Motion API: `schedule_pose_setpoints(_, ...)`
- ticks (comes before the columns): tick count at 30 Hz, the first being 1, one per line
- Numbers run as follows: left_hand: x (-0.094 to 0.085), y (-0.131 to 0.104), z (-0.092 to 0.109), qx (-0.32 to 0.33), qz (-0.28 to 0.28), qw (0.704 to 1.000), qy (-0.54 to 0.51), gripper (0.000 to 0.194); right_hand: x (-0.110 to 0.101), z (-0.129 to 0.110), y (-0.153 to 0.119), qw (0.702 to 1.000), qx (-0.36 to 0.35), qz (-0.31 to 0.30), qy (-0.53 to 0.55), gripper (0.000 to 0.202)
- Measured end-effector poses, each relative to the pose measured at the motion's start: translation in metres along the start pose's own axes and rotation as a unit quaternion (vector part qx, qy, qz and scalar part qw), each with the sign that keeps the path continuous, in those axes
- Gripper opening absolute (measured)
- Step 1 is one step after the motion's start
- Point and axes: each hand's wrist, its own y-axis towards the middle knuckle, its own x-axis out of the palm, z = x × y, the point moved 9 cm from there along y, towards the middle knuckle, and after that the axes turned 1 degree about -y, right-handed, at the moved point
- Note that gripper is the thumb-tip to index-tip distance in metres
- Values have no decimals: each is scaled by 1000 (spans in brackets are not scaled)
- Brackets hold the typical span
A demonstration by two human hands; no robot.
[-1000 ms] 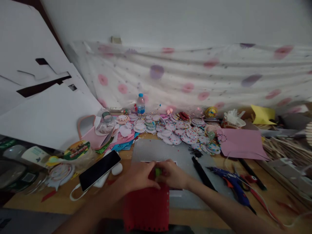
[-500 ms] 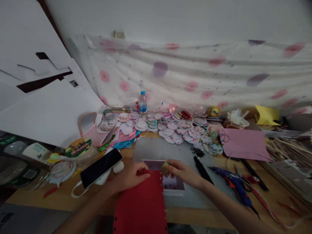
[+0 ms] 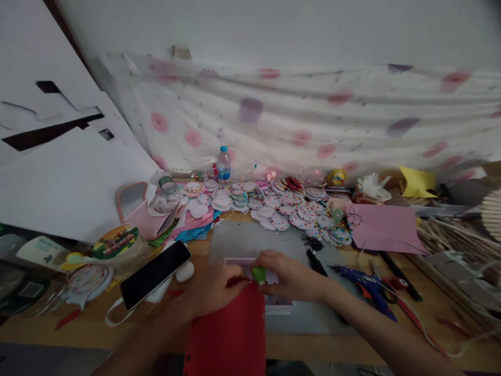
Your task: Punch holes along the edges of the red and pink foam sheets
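Note:
A red sheet [image 3: 229, 339], with dark dots or holes along its edges, hangs over the front of the table. My left hand [image 3: 217, 290] pinches its upper edge between thumb and fingers. At the sheet's top right corner, my right hand [image 3: 287, 274] grips a small green tool [image 3: 259, 275] whose exact kind I cannot make out. Behind and below the right hand lies a shallow pale pink box [image 3: 278, 309], partly covered by the hands and the sheet. It rests on a grey cutting mat [image 3: 313, 318].
Many dotted paper discs [image 3: 282, 209] are heaped at the back beside a water bottle [image 3: 224, 166]. A phone [image 3: 155, 274] and round white case [image 3: 185, 271] lie left. On the right are a blue glue gun [image 3: 366, 287] with its cord, scissors [image 3: 385, 284] and pink paper [image 3: 385, 228].
My right hand has closed in on the sheet's top right corner, and more of the green tool shows. My left hand has shifted slightly along the upper edge. The view has turned a little right.

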Motion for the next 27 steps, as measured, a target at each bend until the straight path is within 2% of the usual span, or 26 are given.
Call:
schedule_pose_setpoints(4,-2,2,0,3,-1,1000,-1,22,2,0,1,1000,-9,-24,-1,29)
schedule_pose_setpoints(11,1,5,-2,7,-4,1000,1,22,-8,-1,1,1000,9,5,-12,25)
schedule_pose_setpoints(20,2,8,-3,-11,-1,1000,-4,21,-2,-3,2,999,-3,-11,-52,33)
schedule_pose_setpoints(24,1,11,1,-4,0,1000,-6,21,0,-8,4,992,-7,-20,-121,27)
schedule_pose_setpoints(27,0,12,4,4,2,1000,-4,21,-1,-9,6,994,-12,-21,-108,27)
